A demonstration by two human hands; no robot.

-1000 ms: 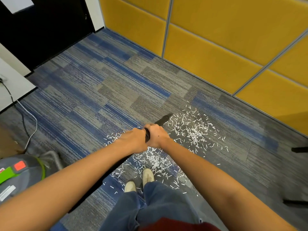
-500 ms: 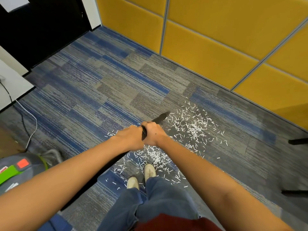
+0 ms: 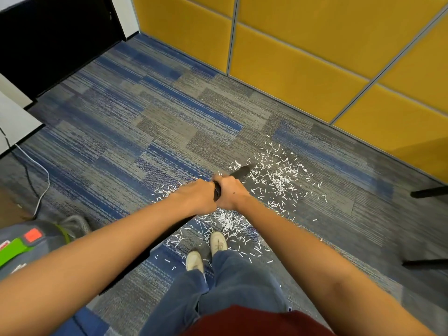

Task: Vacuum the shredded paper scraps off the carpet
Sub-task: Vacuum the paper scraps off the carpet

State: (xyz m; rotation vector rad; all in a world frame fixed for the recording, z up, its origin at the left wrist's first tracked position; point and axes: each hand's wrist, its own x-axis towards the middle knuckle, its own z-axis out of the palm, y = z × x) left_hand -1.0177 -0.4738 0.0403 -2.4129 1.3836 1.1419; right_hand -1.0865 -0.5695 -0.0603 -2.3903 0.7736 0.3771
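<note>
Both hands are staying clamped on the black tube (image 3: 240,172), as they were a second ago: the left hand (image 3: 197,196) and right hand (image 3: 230,191) are pressing side by side, fingers clenched round it. The tube's tip is still lying at the left edge of the far patch of scraps (image 3: 278,180), barely shifted, and the white litter is looking no thinner than before. A second patch is lying nearer, around the person's pale shoes (image 3: 218,241), with stray pieces trailing left.

The scraps are sitting on a carpet (image 3: 145,132) of grey and blue striped tiles. Yellow padded panels (image 3: 303,57) are lining the far and right side of the room, and a dark doorway (image 3: 48,32) is opening at far left. A thin cable (image 3: 43,185) is snaking across the floor at left, and black legs (image 3: 429,191) are jutting in from the right.

The grey-and-green vacuum (image 3: 24,241) is standing near left, its ribbed hose (image 3: 77,223) curving out; its contents are hidden.
</note>
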